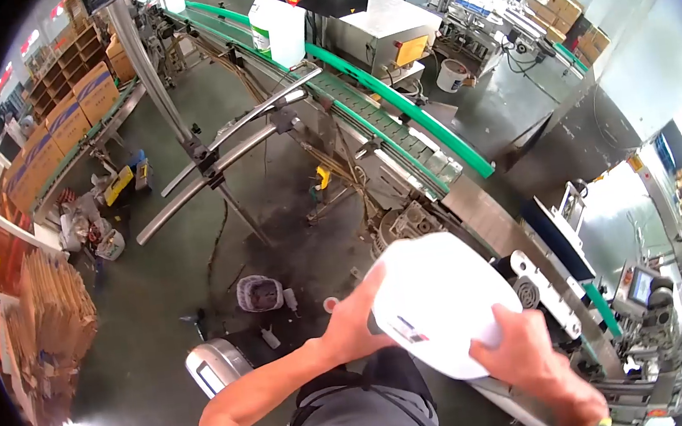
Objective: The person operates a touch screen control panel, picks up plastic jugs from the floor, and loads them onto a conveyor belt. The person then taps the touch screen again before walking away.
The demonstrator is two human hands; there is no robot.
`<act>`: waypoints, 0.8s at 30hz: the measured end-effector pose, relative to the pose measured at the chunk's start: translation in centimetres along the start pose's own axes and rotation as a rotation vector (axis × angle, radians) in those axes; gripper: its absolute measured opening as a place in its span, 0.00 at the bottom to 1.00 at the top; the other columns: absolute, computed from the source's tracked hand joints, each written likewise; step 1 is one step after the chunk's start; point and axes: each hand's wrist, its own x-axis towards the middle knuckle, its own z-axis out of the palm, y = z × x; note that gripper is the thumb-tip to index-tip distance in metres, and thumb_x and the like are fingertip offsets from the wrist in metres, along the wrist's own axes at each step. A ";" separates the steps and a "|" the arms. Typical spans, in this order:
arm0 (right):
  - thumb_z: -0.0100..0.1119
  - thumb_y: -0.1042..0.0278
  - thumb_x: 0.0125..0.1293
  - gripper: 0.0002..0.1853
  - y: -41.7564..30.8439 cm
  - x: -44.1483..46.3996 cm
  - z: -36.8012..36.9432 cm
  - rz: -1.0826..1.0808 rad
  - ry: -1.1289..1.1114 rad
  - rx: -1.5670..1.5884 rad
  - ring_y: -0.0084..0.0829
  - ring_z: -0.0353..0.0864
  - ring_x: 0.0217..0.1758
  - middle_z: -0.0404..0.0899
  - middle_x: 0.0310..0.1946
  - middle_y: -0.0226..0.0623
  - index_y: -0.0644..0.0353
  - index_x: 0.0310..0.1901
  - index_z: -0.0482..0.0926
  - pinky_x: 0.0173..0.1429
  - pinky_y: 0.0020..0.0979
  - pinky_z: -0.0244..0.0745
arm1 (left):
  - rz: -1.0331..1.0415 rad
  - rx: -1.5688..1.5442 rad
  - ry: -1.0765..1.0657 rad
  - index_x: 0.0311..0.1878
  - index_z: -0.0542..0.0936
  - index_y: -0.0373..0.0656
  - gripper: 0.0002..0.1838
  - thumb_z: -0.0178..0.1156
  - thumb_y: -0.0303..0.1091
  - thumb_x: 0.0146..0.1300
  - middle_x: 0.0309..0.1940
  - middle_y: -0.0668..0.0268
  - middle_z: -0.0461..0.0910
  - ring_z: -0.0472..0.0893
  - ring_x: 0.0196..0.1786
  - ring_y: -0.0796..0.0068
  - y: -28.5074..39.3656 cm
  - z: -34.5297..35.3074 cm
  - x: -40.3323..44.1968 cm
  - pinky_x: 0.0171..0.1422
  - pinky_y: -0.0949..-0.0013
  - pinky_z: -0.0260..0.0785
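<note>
Both of my hands hold a white plastic jug point(444, 302) in front of my body, above the near end of the line. My left hand point(359, 316) grips its left side, fingers partly hidden behind it. At the lower right edge, my right hand point(525, 348) is closed on the jug, with the thumb and knuckles showing. A small dark printed mark is on the jug's lower left face. Much of the white surface is washed out by light.
A conveyor point(372, 113) with a green guide rail point(405, 109) runs away to the upper left, carrying white jugs point(287, 34). Metal bars point(210, 173) stand left of it. Stacked flat cardboard point(52, 334), cartons point(66, 122) and a floor bin point(259, 294) lie leftward; a screened machine point(642, 286) stands right.
</note>
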 end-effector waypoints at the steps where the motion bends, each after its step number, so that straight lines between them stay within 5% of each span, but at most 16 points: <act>1: 0.72 0.59 0.57 0.18 0.1 1.8 -2.4 -0.029 0.011 -0.034 0.59 0.86 0.31 0.83 0.25 0.58 0.67 0.33 0.77 0.40 0.50 0.81 | -0.122 0.045 -0.032 0.83 0.53 0.35 0.69 0.88 0.44 0.43 0.79 0.43 0.63 0.69 0.79 0.48 1.3 -0.4 2.3 0.79 0.55 0.67; 8: 0.71 0.68 0.54 0.14 7.5 11.3 -14.0 -0.242 0.223 -0.131 0.56 0.83 0.28 0.81 0.24 0.53 0.66 0.33 0.75 0.35 0.46 0.78 | -0.021 0.006 0.195 0.85 0.52 0.45 0.68 0.87 0.41 0.45 0.81 0.49 0.63 0.70 0.78 0.49 2.8 6.2 17.1 0.80 0.58 0.65; 16: 0.71 0.67 0.52 0.15 21.8 21.8 -16.7 -0.159 0.232 -0.082 0.58 0.82 0.30 0.80 0.24 0.55 0.66 0.29 0.75 0.37 0.47 0.76 | -0.171 -0.019 -0.014 0.83 0.52 0.39 0.68 0.85 0.48 0.45 0.76 0.45 0.67 0.75 0.71 0.42 -3.8 17.8 29.6 0.73 0.52 0.72; 19: 0.72 0.65 0.52 0.15 26.4 24.4 -15.7 -0.085 0.208 -0.049 0.59 0.83 0.33 0.81 0.26 0.56 0.67 0.29 0.77 0.38 0.46 0.77 | -0.143 0.051 -0.066 0.81 0.59 0.41 0.58 0.83 0.43 0.51 0.75 0.49 0.70 0.76 0.71 0.48 -6.1 20.2 33.1 0.73 0.55 0.73; 24: 0.72 0.65 0.53 0.15 30.6 26.6 -15.2 -0.009 0.163 0.124 0.56 0.84 0.32 0.82 0.26 0.56 0.69 0.30 0.79 0.39 0.44 0.78 | -0.231 0.076 -0.265 0.81 0.61 0.40 0.55 0.81 0.46 0.54 0.71 0.51 0.75 0.78 0.70 0.49 -5.0 19.2 36.6 0.71 0.57 0.74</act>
